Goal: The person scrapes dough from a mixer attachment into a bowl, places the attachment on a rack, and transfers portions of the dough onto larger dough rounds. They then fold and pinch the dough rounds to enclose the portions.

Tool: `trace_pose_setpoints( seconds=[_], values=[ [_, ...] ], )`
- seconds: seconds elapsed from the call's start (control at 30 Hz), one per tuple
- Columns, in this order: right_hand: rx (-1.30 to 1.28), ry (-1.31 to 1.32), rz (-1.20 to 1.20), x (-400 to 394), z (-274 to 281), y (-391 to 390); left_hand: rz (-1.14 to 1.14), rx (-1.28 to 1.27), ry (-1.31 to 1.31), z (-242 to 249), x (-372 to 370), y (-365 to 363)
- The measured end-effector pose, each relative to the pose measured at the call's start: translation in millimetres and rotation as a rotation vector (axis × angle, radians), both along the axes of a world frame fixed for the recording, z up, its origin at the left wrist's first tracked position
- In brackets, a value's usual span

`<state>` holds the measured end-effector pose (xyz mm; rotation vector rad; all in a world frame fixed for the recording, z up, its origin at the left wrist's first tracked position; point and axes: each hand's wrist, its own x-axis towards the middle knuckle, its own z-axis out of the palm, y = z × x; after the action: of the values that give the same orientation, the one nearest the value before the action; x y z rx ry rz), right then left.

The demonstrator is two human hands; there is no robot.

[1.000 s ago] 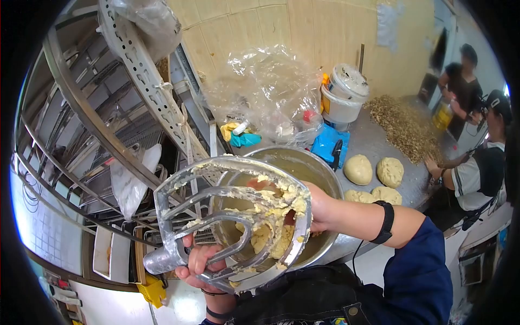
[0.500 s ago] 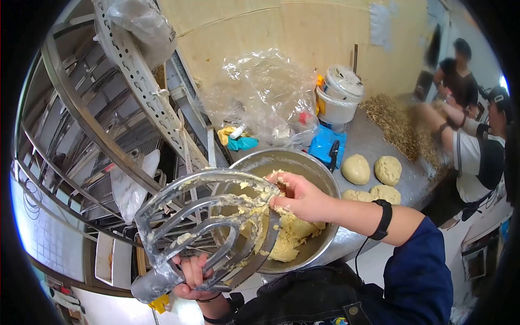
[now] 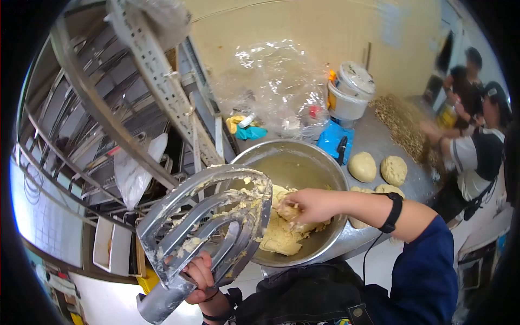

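At the lower left, my left hand (image 3: pixel 198 276) is wrapped round the lower part of a large metal mixer paddle (image 3: pixel 187 227), whose bars are smeared with dough. The paddle slants up over the left rim of a steel bowl (image 3: pixel 330 162). Yellow dough (image 3: pixel 281 242) lies in the bowl. Inside it, my right hand (image 3: pixel 306 208) is curled round a crumbly bit of dough, just over the larger mass. To the right of the bowl, several round dough balls (image 3: pixel 362 167) rest on the metal table.
Metal racks (image 3: pixel 103 124) stand at left. Behind the bowl are plastic film (image 3: pixel 276 86), a white bucket (image 3: pixel 349 95) and a blue packet (image 3: pixel 336 142). A brown heap (image 3: pixel 403 127) lies farther right, near two people (image 3: pixel 485 146).
My right hand has moved from the paddle's bars down into the bowl. The paddle has turned slightly in my left hand. The view has shifted a little.
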<state>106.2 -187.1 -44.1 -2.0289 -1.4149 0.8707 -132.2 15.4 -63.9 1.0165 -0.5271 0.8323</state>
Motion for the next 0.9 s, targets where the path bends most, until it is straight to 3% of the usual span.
trace_pose_setpoints(
  seconds=[0.1,0.2,0.23,0.27,0.37,0.43,0.47,0.53,0.67,0.77,0.8,0.83,0.9],
  values=[
    [-0.056,-0.159,-0.039,13,-3,-10,0.065,-0.007,0.018,0,-17,11],
    [-0.081,-0.020,-0.143,17,9,-13,0.117,-0.023,-0.019,1,-29,19],
    [-0.084,-0.016,-0.132,21,4,-14,0.146,-0.041,-0.043,1,-32,19],
    [-0.117,0.020,-0.080,25,-3,-14,0.152,-0.236,-0.086,-2,-35,15],
    [-0.333,-0.041,0.026,34,-32,-18,0.171,-0.238,-0.090,-2,-48,21],
    [-0.325,-0.947,0.292,37,-53,-27,0.225,-0.207,-0.086,-4,-59,26],
    [-0.317,-0.952,0.319,40,-54,-23,0.259,-0.206,-0.064,-5,-67,28],
    [0.024,-0.376,0.278,40,-40,-13,0.296,-0.191,-0.044,-10,-85,34],
    [-0.156,-0.553,0.157,27,-5,3,0.646,-0.123,0.093,-22,-117,40],
    [-0.195,-0.551,0.158,34,0,4,0.787,-0.056,0.263,-34,-138,48],
    [-0.196,-0.559,0.155,36,1,5,0.770,0.144,0.301,-39,-147,57],
    [-0.195,-0.564,0.178,37,3,6,0.792,0.134,0.303,-47,-154,63],
    [-0.156,-0.490,0.164,38,5,8,0.612,-0.781,0.399,-57,-164,70]
  ],
)
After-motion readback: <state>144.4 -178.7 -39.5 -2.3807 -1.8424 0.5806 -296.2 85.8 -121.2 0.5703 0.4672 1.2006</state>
